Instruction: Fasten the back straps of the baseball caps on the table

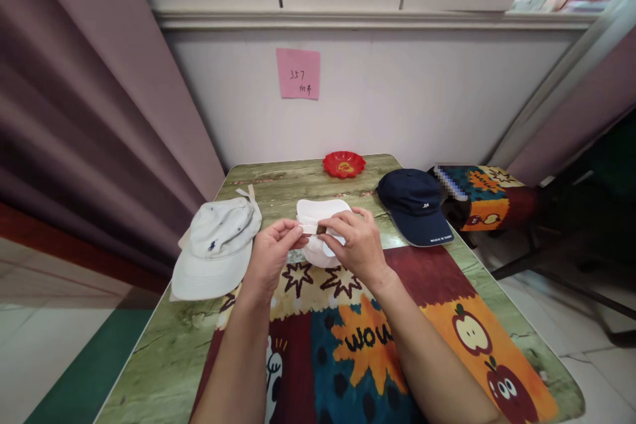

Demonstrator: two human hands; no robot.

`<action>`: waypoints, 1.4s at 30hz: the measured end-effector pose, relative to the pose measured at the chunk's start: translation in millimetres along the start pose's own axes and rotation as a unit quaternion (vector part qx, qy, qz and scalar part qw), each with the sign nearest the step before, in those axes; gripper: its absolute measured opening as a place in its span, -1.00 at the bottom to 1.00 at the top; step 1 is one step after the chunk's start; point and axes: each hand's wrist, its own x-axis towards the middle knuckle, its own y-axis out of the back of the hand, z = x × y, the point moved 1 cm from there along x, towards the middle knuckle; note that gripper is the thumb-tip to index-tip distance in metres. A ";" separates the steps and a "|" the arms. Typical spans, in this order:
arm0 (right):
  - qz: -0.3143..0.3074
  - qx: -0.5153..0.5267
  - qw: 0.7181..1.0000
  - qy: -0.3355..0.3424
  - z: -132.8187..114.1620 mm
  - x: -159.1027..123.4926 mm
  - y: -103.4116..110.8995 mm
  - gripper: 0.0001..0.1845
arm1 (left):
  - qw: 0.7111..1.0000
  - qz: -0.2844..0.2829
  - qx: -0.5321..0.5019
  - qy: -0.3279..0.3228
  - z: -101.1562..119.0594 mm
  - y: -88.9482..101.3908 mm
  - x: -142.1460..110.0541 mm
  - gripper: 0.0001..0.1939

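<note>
A white cap (322, 210) lies over the table in front of me, its back strap toward me. My left hand (279, 245) pinches the pale end of the cap's strap (310, 230) between thumb and fingers. On the other side, my right hand (355, 242) is closed on the strap's small brown buckle (321, 230). Parts of the cap's crown are hidden behind both hands. To the left rests a light grey cap (216, 242) with a small dark logo and a loose strap. A navy cap (415, 205) sits to the right, brim toward me.
A red scalloped dish (344, 164) stands at the table's far edge. Under my arms lies a colourful printed mat (348, 344) on the green wood-patterned table (163, 351). A pink note (299, 73) is stuck on the wall. Beyond the right edge is a cloth-covered seat (489, 202).
</note>
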 end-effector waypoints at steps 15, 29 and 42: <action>-0.124 0.085 0.983 -0.102 49.1 -2.5 46.0 -0.70 | 1.000 0.020 0.014 0.004 -2.6 14.3 6.6 -0.64; -0.101 0.142 0.976 -0.133 19.5 4.7 19.8 -0.87 | 0.999 -0.023 -0.020 0.011 -8.7 -3.7 3.8 -0.58; -0.088 0.134 0.978 -0.135 17.2 3.4 13.4 -0.85 | 0.997 -0.055 -0.030 0.053 -12.8 -3.2 4.4 -0.60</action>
